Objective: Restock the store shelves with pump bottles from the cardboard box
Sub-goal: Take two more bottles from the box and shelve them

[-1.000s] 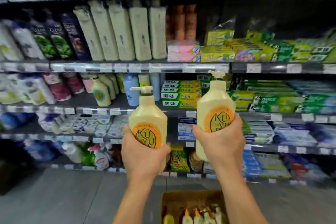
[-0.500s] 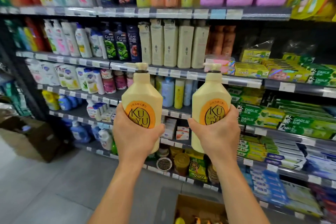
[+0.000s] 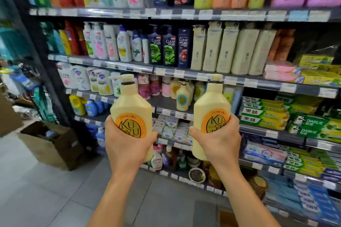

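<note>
2 cream pump bottles held upright in front of the shelves (image 3: 184, 74). Left hand (image 3: 127, 145) curls round left bottle (image 3: 131, 103) at its orange label; right hand (image 3: 219, 143) grips right bottle (image 3: 212, 102) likewise. Matching shelved bottle (image 3: 181, 98) stands behind, between them. Brown floor box (image 3: 53, 145) far left.
</note>
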A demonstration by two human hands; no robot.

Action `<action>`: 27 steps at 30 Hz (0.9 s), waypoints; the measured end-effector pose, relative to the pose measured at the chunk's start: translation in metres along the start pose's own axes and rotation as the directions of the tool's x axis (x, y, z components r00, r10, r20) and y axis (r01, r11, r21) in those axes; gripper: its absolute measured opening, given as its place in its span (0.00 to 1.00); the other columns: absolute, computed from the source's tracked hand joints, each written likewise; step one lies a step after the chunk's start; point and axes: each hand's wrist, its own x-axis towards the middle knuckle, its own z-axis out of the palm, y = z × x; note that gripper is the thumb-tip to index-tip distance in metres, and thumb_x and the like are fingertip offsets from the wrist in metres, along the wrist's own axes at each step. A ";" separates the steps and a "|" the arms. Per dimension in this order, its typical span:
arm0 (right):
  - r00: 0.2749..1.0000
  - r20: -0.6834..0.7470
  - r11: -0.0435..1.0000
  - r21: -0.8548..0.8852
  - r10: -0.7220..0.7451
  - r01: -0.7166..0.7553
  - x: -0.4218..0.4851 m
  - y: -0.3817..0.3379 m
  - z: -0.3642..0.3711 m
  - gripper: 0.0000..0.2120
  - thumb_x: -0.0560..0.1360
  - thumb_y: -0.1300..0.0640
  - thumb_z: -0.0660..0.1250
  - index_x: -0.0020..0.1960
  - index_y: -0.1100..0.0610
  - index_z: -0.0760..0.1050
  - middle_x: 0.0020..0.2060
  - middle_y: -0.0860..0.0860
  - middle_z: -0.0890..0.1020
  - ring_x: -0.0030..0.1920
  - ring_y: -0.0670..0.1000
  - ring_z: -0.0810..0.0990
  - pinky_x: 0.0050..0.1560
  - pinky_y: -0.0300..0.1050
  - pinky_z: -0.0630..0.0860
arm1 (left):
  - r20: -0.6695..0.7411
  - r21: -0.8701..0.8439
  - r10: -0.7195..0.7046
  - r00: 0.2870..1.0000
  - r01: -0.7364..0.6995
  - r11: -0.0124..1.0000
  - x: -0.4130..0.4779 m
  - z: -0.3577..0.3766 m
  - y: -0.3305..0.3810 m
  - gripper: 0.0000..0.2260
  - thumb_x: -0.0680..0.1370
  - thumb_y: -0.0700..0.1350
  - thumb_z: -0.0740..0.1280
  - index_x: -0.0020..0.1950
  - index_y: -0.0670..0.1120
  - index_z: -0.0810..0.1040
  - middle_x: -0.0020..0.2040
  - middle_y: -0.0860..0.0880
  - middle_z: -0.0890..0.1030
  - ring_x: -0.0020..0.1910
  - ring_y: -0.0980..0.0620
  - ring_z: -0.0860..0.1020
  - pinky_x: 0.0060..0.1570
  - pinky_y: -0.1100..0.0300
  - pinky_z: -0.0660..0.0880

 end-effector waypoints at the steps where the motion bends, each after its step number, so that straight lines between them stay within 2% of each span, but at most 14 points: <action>1: 1.000 -0.001 1.000 -0.002 0.012 -0.012 -0.002 -0.001 0.014 0.46 0.58 0.47 0.81 0.68 0.55 0.61 0.51 0.47 0.71 0.50 0.48 0.71 0.47 0.41 0.68 | 0.006 0.001 -0.013 1.000 0.013 1.000 0.012 -0.005 -0.009 0.40 0.57 0.45 0.83 0.63 0.48 0.66 0.51 0.53 0.71 0.48 0.53 0.70 0.46 0.61 0.66; 5: 0.999 -0.030 0.998 -0.044 0.043 -0.044 -0.004 -0.002 0.052 0.44 0.59 0.48 0.82 0.67 0.55 0.62 0.50 0.45 0.70 0.49 0.47 0.70 0.46 0.40 0.67 | 0.045 0.003 -0.051 0.998 0.050 0.999 0.049 -0.009 -0.039 0.38 0.57 0.43 0.82 0.62 0.49 0.66 0.47 0.56 0.70 0.46 0.55 0.69 0.40 0.68 0.64; 9: 0.996 -0.048 0.991 -0.109 0.076 -0.081 0.014 0.001 0.087 0.44 0.58 0.47 0.82 0.67 0.56 0.63 0.49 0.46 0.70 0.48 0.48 0.70 0.46 0.41 0.68 | 0.102 -0.003 -0.082 0.991 0.082 0.997 0.083 0.007 -0.063 0.42 0.57 0.44 0.82 0.65 0.48 0.66 0.51 0.54 0.72 0.49 0.54 0.71 0.47 0.62 0.66; 12: 0.992 -0.070 0.979 -0.169 0.102 -0.113 0.033 0.011 0.115 0.46 0.57 0.44 0.81 0.67 0.57 0.63 0.48 0.47 0.70 0.49 0.49 0.70 0.49 0.45 0.71 | 0.122 0.000 -0.088 0.989 0.089 0.996 0.107 0.029 -0.081 0.41 0.56 0.45 0.82 0.64 0.49 0.66 0.52 0.53 0.73 0.50 0.53 0.72 0.47 0.61 0.67; 17: 0.986 -0.046 0.969 -0.186 0.160 -0.166 0.082 0.030 0.171 0.45 0.59 0.45 0.80 0.68 0.57 0.62 0.50 0.48 0.71 0.48 0.49 0.67 0.46 0.42 0.66 | 0.175 0.030 -0.099 0.980 0.095 0.995 0.154 0.078 -0.108 0.42 0.56 0.44 0.81 0.64 0.50 0.64 0.51 0.55 0.71 0.49 0.55 0.71 0.47 0.62 0.69; 21: 0.985 -0.025 0.971 -0.166 0.171 -0.173 0.126 0.049 0.220 0.44 0.58 0.48 0.81 0.66 0.57 0.62 0.50 0.48 0.69 0.49 0.49 0.69 0.46 0.41 0.65 | 0.203 0.099 -0.118 0.972 0.100 0.990 0.199 0.119 -0.128 0.45 0.56 0.46 0.82 0.67 0.48 0.62 0.54 0.54 0.70 0.51 0.55 0.71 0.48 0.61 0.69; 25: 0.983 -0.017 0.963 -0.201 0.180 -0.180 0.162 0.078 0.265 0.46 0.57 0.47 0.81 0.67 0.57 0.61 0.59 0.53 0.69 0.58 0.52 0.69 0.47 0.40 0.65 | 0.224 0.133 -0.126 0.966 0.098 0.986 0.236 0.156 -0.151 0.43 0.58 0.45 0.81 0.66 0.49 0.61 0.54 0.54 0.69 0.50 0.55 0.70 0.47 0.62 0.68; 27: 0.977 -0.008 0.951 -0.227 0.213 -0.209 0.176 0.091 0.284 0.48 0.57 0.46 0.80 0.68 0.56 0.60 0.61 0.54 0.68 0.56 0.52 0.69 0.47 0.40 0.65 | 0.234 0.149 -0.134 0.963 0.101 0.984 0.251 0.171 -0.163 0.44 0.58 0.46 0.81 0.67 0.50 0.60 0.54 0.53 0.69 0.50 0.54 0.71 0.48 0.59 0.71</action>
